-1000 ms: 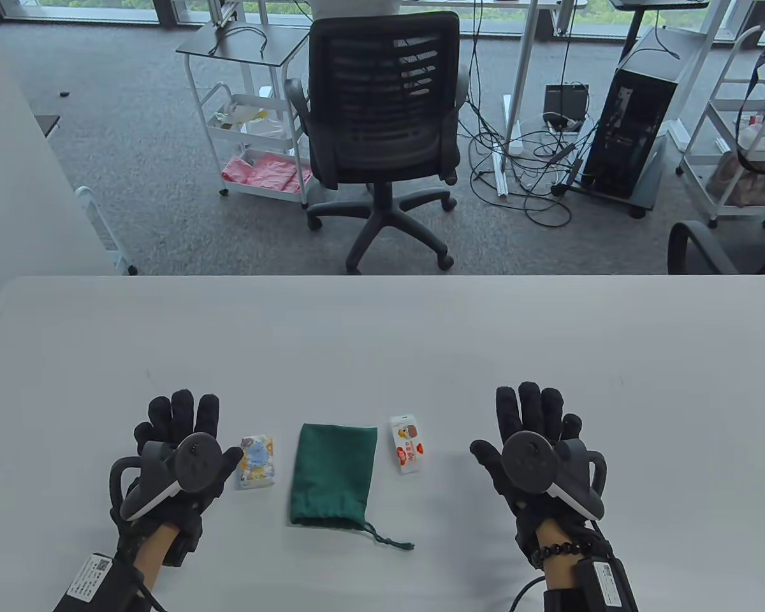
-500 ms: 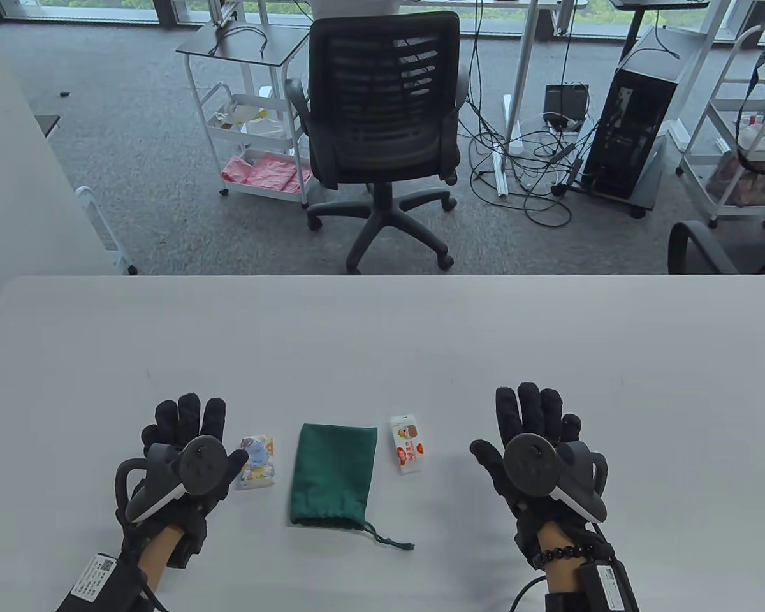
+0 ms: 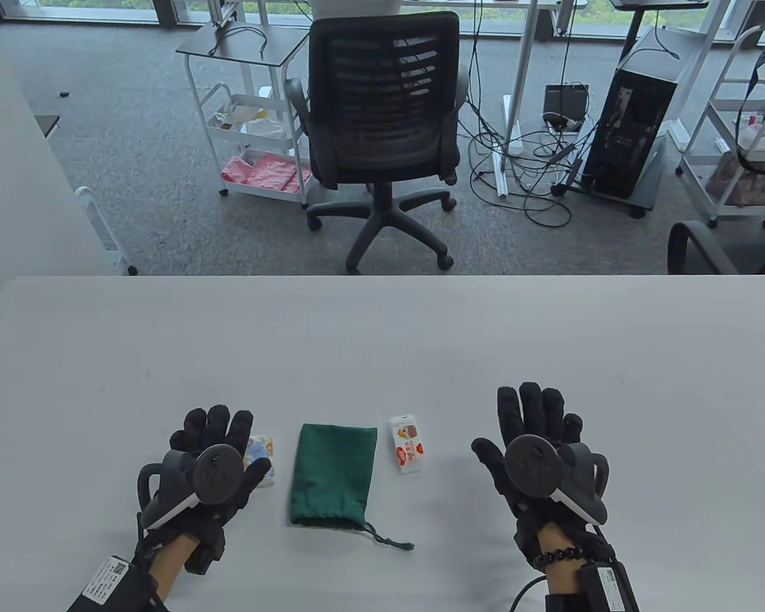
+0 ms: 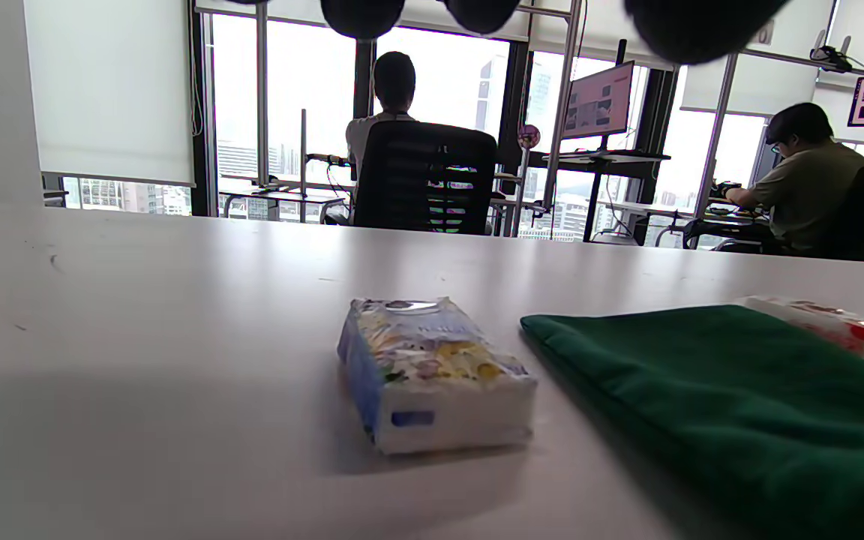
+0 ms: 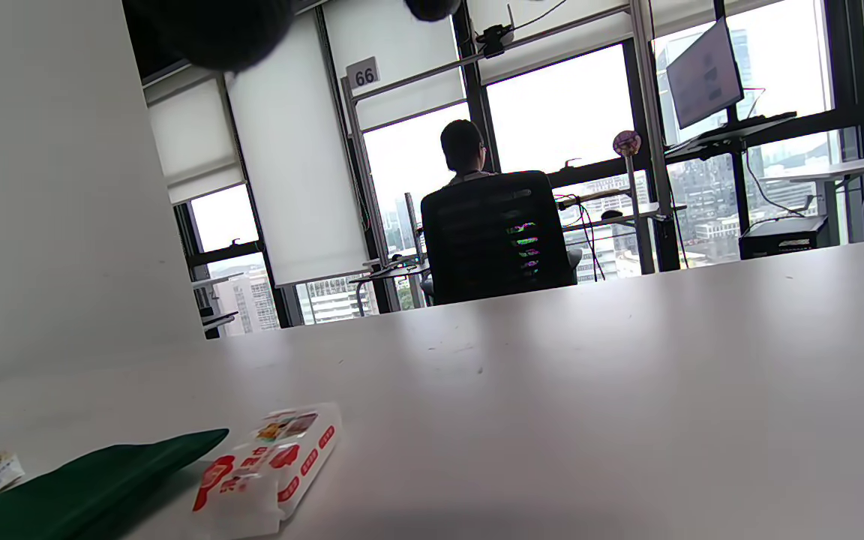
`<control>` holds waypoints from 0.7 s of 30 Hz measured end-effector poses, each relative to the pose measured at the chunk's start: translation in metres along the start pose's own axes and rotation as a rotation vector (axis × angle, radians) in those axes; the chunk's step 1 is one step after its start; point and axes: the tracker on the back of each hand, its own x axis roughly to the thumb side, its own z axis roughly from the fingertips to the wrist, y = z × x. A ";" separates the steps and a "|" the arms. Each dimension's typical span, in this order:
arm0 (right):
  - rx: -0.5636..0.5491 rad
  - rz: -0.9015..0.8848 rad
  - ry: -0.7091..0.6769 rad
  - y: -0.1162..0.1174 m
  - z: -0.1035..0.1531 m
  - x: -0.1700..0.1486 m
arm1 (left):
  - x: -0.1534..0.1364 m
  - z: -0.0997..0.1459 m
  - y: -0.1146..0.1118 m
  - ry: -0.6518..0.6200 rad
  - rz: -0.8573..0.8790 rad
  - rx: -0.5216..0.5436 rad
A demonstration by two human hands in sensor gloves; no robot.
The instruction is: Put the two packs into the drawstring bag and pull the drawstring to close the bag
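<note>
A green drawstring bag (image 3: 331, 475) lies flat on the white table (image 3: 382, 338), its gathered mouth and cord (image 3: 392, 542) toward me. A blue and yellow pack (image 3: 261, 454) lies just left of the bag, partly under my left hand (image 3: 220, 446), whose fingers are spread and straight above it. In the left wrist view the same pack (image 4: 432, 371) lies free beside the bag (image 4: 732, 390). A red and white pack (image 3: 406, 444) lies right of the bag. My right hand (image 3: 532, 421) rests flat and open, well right of that pack (image 5: 267, 465).
An office chair (image 3: 382, 121) stands beyond the table's far edge. Carts (image 3: 248, 127), cables and a computer tower (image 3: 631, 121) fill the floor behind. A seated person (image 4: 394, 97) shows in the wrist views. The far half of the table is bare.
My left hand has moved right and slightly toward me, now covering part of the blue and yellow pack. The right hand, bag and red pack have stayed put.
</note>
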 end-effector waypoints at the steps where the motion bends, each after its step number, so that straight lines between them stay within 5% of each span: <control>1: 0.001 -0.001 -0.002 0.000 0.000 0.000 | 0.005 0.000 -0.002 -0.023 0.006 -0.014; 12: 0.011 -0.022 -0.016 0.001 -0.001 0.001 | 0.056 -0.002 -0.038 -0.209 -0.129 -0.185; 21: 0.028 -0.015 -0.038 0.005 -0.002 0.008 | 0.078 -0.007 -0.066 -0.247 -0.468 -0.237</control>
